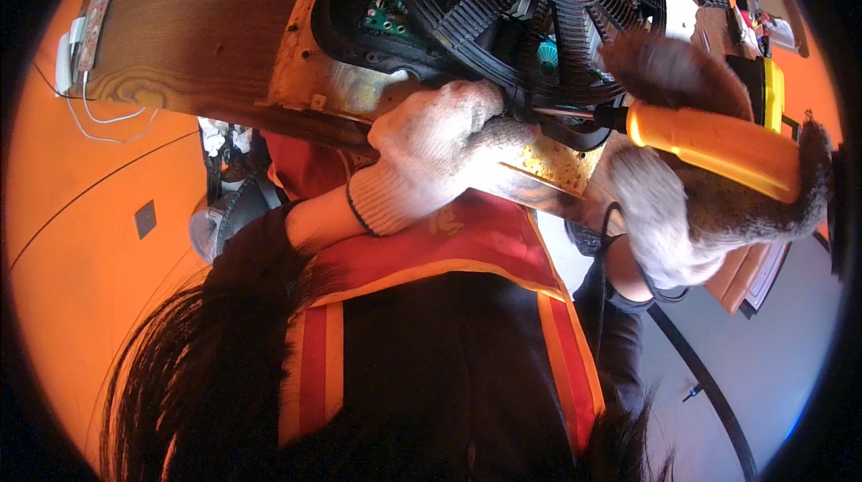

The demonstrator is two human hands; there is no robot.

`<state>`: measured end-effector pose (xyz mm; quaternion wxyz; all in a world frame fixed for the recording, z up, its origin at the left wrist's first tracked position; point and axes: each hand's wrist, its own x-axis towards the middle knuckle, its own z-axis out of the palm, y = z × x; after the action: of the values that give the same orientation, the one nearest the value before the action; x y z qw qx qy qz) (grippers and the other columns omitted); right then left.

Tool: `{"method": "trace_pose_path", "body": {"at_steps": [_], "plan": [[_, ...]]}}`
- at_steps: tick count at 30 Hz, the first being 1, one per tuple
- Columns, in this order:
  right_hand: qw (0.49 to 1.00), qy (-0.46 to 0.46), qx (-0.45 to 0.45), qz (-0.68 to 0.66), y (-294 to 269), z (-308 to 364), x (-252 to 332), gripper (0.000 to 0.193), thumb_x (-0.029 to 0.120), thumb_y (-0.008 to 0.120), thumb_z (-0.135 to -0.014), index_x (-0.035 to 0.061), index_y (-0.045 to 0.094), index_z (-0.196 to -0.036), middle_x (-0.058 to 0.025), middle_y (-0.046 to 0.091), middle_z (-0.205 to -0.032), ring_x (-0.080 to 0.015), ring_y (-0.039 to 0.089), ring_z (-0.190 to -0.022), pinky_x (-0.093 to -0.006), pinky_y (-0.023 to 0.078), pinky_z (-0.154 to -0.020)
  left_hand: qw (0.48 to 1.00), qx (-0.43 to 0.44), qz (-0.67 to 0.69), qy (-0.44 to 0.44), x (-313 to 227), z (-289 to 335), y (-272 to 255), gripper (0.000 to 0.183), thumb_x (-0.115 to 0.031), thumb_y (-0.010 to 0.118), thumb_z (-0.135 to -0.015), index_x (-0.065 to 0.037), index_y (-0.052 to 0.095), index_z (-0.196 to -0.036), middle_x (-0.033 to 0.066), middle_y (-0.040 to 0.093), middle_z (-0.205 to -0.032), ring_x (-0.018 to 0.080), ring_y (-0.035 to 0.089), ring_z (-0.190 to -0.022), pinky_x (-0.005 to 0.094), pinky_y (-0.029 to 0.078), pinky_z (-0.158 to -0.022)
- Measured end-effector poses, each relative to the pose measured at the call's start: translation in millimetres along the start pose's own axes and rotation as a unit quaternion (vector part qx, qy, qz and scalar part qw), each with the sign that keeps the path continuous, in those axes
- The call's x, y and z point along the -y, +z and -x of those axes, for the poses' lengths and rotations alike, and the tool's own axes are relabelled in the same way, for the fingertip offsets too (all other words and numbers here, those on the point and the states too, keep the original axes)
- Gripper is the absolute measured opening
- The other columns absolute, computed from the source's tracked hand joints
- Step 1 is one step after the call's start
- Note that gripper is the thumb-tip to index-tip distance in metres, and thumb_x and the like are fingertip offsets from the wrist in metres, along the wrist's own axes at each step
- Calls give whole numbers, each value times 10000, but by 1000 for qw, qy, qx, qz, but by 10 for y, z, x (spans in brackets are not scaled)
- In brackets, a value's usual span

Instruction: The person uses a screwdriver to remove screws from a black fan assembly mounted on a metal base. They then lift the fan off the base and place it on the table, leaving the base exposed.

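An opened appliance with a black plastic housing [346,24] lies before me. Across it sits a round black ribbed coil frame [575,24], with green circuit boards [388,17] showing beneath. My left hand [440,136], in a white knit glove, is closed at the housing's near edge; its fingertips and whatever they pinch are hidden. In a whitish glove, dark in places, my right hand [660,204] grips a screwdriver [709,145] by its thick orange handle. The thin metal shaft points left, toward my left fingers, where its tip is hidden.
A stained metal panel [557,168] lies along the near edge of the wooden table [180,24]. A power strip [97,24] with white cords is at far left. A yellow-and-black object [769,92] stands behind my right hand. A black cord [603,258] hangs by my right wrist.
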<state>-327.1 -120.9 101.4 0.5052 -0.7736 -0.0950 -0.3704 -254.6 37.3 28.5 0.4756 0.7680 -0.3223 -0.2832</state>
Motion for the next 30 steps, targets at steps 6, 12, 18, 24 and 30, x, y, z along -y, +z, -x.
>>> {"method": "trace_pose_path", "body": {"at_steps": [6,12,18,24,30], "plan": [[991,118,45,54,82,-232,122,680,70,784,-757,21,377,-1300,-249,636,-948,-290,681,-811,-361,597,-705,1000,5,-22,4,17,-30,13,239,-259,719,-821,-33,650,-787,136,611,-687,231,617,-597,323,468,-569],[971,105,194,92,-193,-238,119,598,101,780,-774,-66,446,-1241,-194,640,-943,-256,685,-819,-329,589,-687,1000,22,-12,-16,11,-43,-15,232,-270,712,-832,-50,655,-785,127,621,-685,227,642,-611,327,487,-578],[956,167,183,157,-298,-44,126,585,51,738,-810,12,387,-1277,-210,631,-953,-302,683,-786,-379,588,-722,999,15,-19,-23,9,-35,14,228,-266,720,-824,-47,665,-794,132,624,-680,212,643,-607,313,481,-566],[965,47,121,227,-191,70,131,816,-50,741,-749,148,202,-1329,-255,596,-1009,-355,676,-710,-431,607,-630,1000,23,-18,-13,25,-50,12,196,-238,710,-831,-45,678,-813,133,624,-686,202,637,-602,314,480,-570],[977,55,-99,182,8,164,119,753,29,683,-793,187,171,-1323,-243,607,-914,-341,671,-656,-420,601,-580,1000,-6,-4,18,3,-31,-2,234,-255,721,-827,-35,660,-778,125,617,-675,201,627,-594,314,473,-562]]}}
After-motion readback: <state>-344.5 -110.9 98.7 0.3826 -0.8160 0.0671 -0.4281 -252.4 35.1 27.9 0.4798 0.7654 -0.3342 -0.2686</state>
